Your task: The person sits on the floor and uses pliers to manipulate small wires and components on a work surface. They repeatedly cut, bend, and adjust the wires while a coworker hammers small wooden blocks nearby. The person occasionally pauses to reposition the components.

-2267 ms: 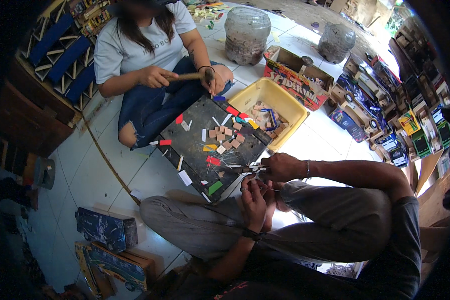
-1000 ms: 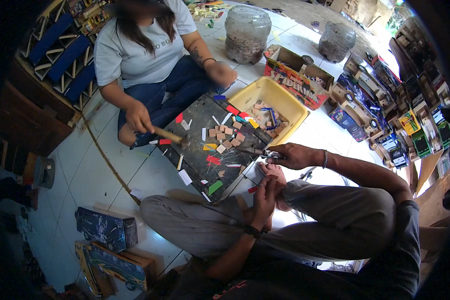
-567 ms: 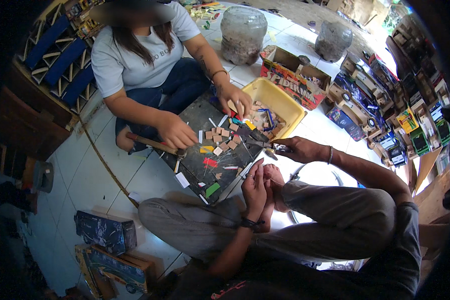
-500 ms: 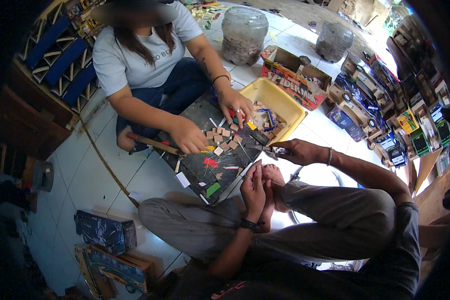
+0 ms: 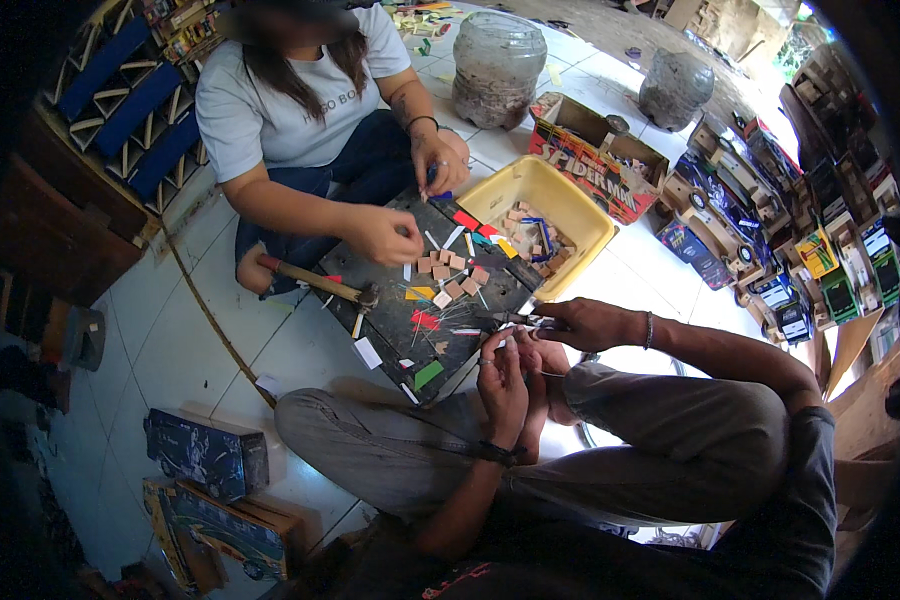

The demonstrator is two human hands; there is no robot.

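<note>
Gripping a pair of small dark metal pliers [image 5: 515, 321], the right hand [image 5: 585, 322] reaches out over the near edge of the dark flat work board [image 5: 390, 330]; its fingers are clenched round the handles, and the slim tips point left, low above the board. The left hand [image 5: 505, 380] is raised upright just beside it, fingers curled toward the plier tips, pinching something too small to make out — whether it truly holds a piece cannot be told. Both hands hover above the person's own knee in grey trousers [image 5: 390, 450].

The board is matt and nearly black, lying on glossy white floor tiles [image 5: 170, 340], and is strewn with small tan wooden blocks [image 5: 450, 275], thin pale sticks and flat slips of red, green and yellow. A wooden-handled hammer [image 5: 320, 283] lies across its left corner, its head on the board. Touching the board's far right edge stands a shallow yellow plastic tray [image 5: 590, 215] holding more tan blocks and some blue strips.

Across the board sits another person in a pale grey T-shirt [image 5: 270, 110], with both hands down at the blocks. Behind the tray lie an open cardboard box [image 5: 595, 165] with red printed sides and two cloudy round plastic jars [image 5: 495, 65] — and along the right run rows of colourful model trucks [image 5: 760, 240].
</note>
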